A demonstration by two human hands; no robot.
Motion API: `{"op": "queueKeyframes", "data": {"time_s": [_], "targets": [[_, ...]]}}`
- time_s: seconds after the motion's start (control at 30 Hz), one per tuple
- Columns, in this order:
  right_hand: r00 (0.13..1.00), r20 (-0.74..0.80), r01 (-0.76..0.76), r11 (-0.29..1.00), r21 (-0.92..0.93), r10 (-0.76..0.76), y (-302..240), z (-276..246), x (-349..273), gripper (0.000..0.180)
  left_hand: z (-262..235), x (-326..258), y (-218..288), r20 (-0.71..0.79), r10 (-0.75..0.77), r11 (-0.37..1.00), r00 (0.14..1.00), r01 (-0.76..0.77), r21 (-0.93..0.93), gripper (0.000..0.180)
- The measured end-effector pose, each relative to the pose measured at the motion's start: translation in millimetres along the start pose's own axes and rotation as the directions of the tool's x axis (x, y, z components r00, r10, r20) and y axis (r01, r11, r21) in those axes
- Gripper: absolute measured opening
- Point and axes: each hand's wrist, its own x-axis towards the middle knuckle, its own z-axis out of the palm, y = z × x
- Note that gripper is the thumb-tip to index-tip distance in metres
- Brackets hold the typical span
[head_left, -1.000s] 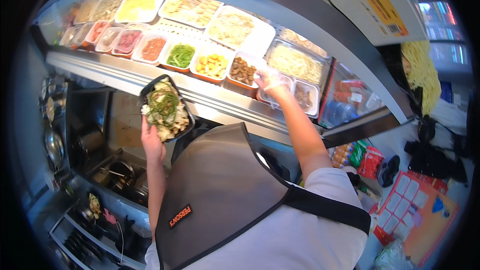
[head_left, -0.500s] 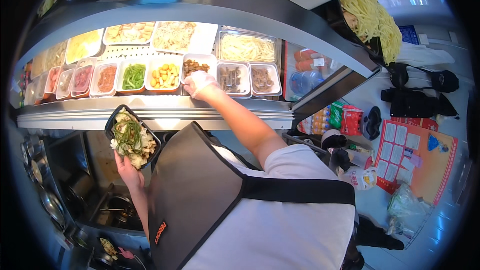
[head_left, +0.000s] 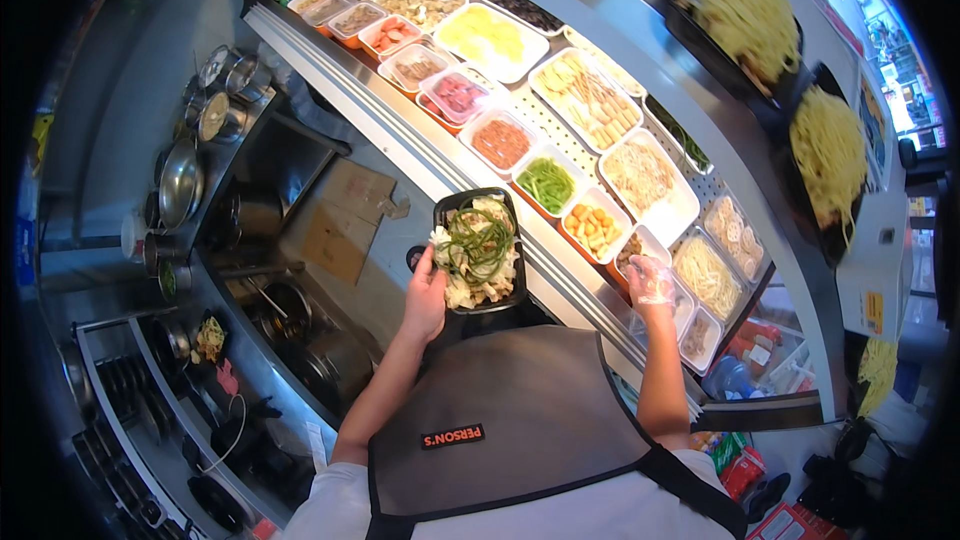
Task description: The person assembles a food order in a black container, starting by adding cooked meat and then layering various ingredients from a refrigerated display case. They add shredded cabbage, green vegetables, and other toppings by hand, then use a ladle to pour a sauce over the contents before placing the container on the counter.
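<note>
A black plastic tray [head_left: 518,280] rests in my left hand [head_left: 424,302], whose bare fingers grip its left side. Pale, cauliflower-like pieces fill the tray, with dark green strips [head_left: 478,242] heaped on top. My right hand [head_left: 652,282], in a clear plastic glove, reaches into a white tub of small brown pieces [head_left: 630,246] in the display counter. Its fingers are bent together at the tub's near side; what they pinch, if anything, is hidden. Just left of that hand stands a tub of yellow-orange pieces [head_left: 592,230], and beyond it one of sliced green vegetable [head_left: 546,184].
The counter's metal front ledge [head_left: 400,145] runs diagonally between me and the tubs. Several large trays of noodles [head_left: 740,15] sit on the upper shelf at right. Stacked metal pots [head_left: 180,180] and a stove with pans [head_left: 275,310] stand to the left. Flattened cardboard [head_left: 345,225] lies below.
My view and body have turned left, so the counter now runs diagonally. The black tray is nearer the ledge and my right hand. My right hand stays at the tub of brown pieces.
</note>
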Motion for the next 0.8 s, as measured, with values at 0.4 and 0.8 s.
{"op": "queueKeyframes", "data": {"time_s": [0.4, 0.8], "targets": [[0.992, -0.025, 0.117, 0.988, -0.102, -0.12, -242, 72, 153, 0.028, -150, 67, 129, -0.095, 0.061, 0.996, 0.994, -0.054, 0.071, 0.06], [0.919, 0.381, 0.196, 0.955, -0.221, -0.1, -418, 159, 338, 0.036, -262, 118, 252, -0.271, 0.195, 0.978, 0.943, -0.206, -0.012, 0.058]]}}
